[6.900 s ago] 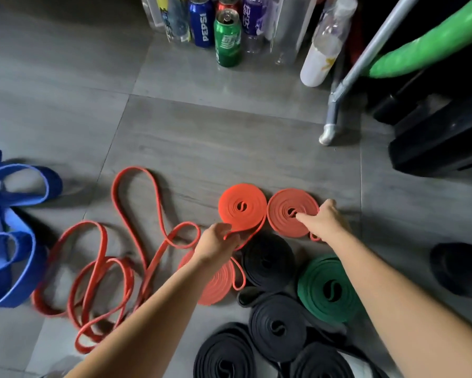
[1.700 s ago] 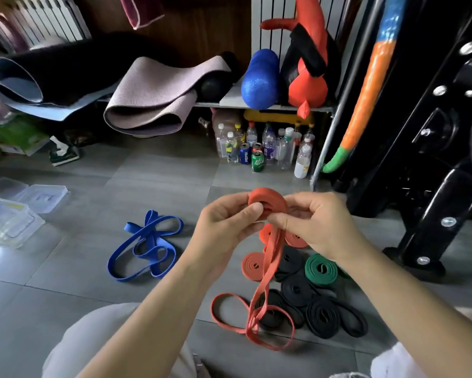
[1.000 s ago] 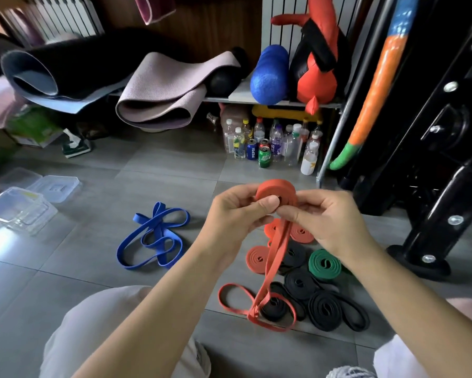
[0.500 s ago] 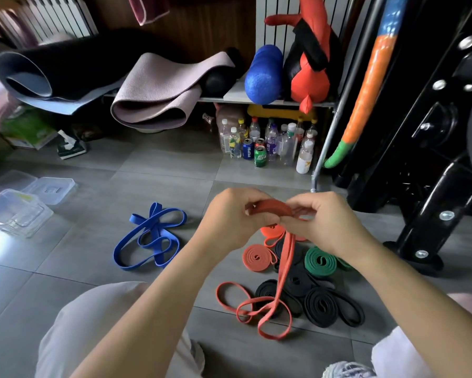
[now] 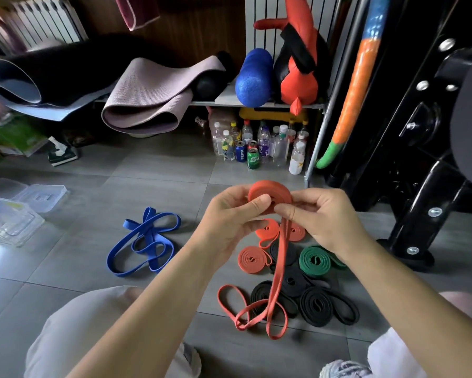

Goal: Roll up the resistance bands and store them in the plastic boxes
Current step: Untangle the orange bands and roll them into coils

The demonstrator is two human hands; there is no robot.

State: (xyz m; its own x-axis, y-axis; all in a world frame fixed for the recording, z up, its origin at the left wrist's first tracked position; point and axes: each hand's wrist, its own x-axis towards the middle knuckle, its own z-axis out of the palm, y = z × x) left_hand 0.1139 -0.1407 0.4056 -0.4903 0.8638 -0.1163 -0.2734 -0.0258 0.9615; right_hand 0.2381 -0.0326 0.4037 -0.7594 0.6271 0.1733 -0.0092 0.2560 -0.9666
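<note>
Over the grey floor (image 5: 147, 173), left hand (image 5: 229, 216) and right hand (image 5: 319, 216) pinch the red band (image 5: 279, 257), its coil (image 5: 270, 190) fatter than a second ago, tail left to wind.

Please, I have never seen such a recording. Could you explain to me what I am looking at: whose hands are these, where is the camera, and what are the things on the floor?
There is no machine here. A person wears a camera on the head, so the single picture looks forward and down at that person's own two arms.

The left hand and the right hand together hold an orange band, a long rubber loop for exercise. It is partly wound into a roll, and its loose end hangs down and loops on the grey floor.

Below the hands lie finished rolls: orange coils, a green coil and black coils. To the left lies a blue band, not rolled, and further left are clear plastic boxes. Behind are bottles and cans, with rolled mats above.
</note>
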